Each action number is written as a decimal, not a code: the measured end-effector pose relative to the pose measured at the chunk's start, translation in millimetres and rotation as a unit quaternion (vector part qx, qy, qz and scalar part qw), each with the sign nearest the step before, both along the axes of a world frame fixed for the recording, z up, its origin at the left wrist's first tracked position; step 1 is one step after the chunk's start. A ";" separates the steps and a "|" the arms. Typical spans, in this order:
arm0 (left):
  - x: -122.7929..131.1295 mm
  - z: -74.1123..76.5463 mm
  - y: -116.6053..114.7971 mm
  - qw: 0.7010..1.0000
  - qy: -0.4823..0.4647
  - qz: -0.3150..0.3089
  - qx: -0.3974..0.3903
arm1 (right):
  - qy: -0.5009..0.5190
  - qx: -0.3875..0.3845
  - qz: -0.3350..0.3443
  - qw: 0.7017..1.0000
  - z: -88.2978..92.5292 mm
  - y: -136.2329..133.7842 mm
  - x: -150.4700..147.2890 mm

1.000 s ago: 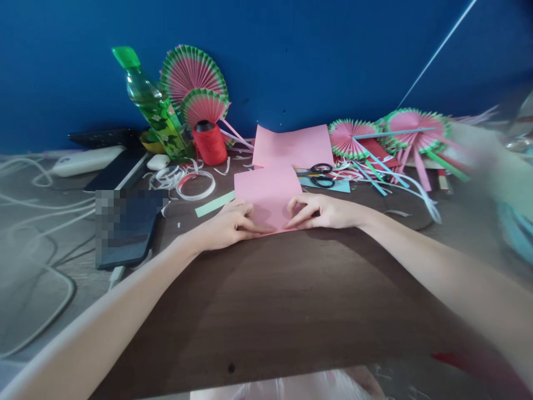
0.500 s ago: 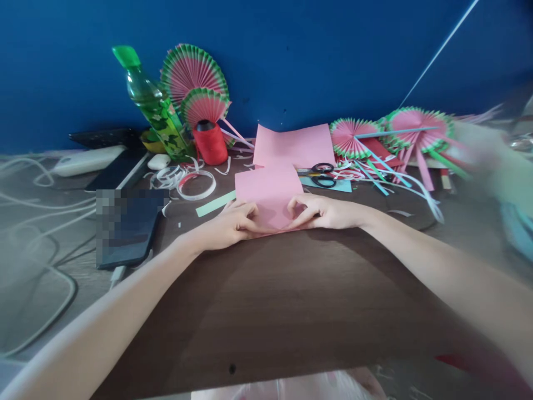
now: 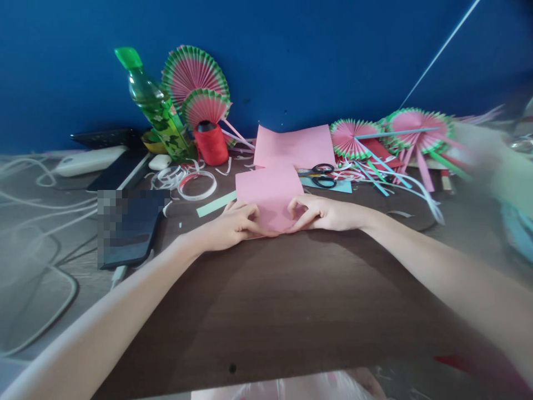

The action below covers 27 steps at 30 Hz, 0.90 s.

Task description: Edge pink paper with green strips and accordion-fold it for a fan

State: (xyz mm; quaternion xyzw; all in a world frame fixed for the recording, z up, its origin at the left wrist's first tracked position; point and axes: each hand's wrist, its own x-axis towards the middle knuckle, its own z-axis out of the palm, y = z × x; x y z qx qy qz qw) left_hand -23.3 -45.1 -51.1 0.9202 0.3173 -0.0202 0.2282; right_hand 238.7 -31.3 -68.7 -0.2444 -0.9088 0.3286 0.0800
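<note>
A sheet of pink paper (image 3: 268, 191) lies on the dark table in front of me. My left hand (image 3: 233, 225) grips its near left edge, thumb and fingers pinched together. On the right half of the same edge, my right hand (image 3: 318, 213) is closed in a pinch too. The two thumbs almost meet at the middle of the edge. Under the fingers, the fold line of the paper is hard to make out. Behind it stands a larger pink sheet (image 3: 293, 144), with black-handled scissors (image 3: 322, 175) beside it. A pale green strip (image 3: 216, 204) lies left of the paper.
Pleated pink-and-green paper fans (image 3: 195, 78) lean on the blue wall near a green bottle (image 3: 154, 105) and a red thread spool (image 3: 211, 144). More fans (image 3: 356, 138) and paper strips lie right. A phone (image 3: 133, 233), white cables (image 3: 69, 278) and a tape roll (image 3: 197, 184) are left.
My thumbs have slid slightly closer together along the paper's near edge. Both hands keep their pinch, and the other things stay where they were.
</note>
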 end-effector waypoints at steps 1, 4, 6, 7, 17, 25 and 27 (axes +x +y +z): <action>-0.2 -0.3 0.0 1.000 -0.001 -0.001 0.002 | -0.001 0.000 -0.001 1.000 0.0 -0.3 0.1; -0.6 -0.6 0.1 1.000 0.001 -0.001 0.010 | 0.002 -0.009 -0.005 1.000 1.4 -0.5 1.1; -0.6 0.1 0.3 1.000 0.005 -0.001 0.007 | 0.008 -0.028 -0.008 1.000 3.9 -0.1 2.5; -0.6 0.8 0.5 1.000 0.008 -0.002 0.003 | 0.009 -0.039 -0.009 0.999 5.4 0.2 3.3; -7.5 2.8 11.0 0.999 -0.012 -0.033 -0.039 | 0.013 -0.069 -0.016 0.997 9.3 1.8 5.1; -11.1 -1.4 13.0 0.997 -0.052 -0.042 -0.032 | 0.016 -0.072 -0.020 0.997 7.9 1.3 5.3; -11.4 -2.7 13.1 0.997 -0.060 -0.042 -0.030 | 0.018 -0.072 -0.020 0.997 8.0 0.9 5.1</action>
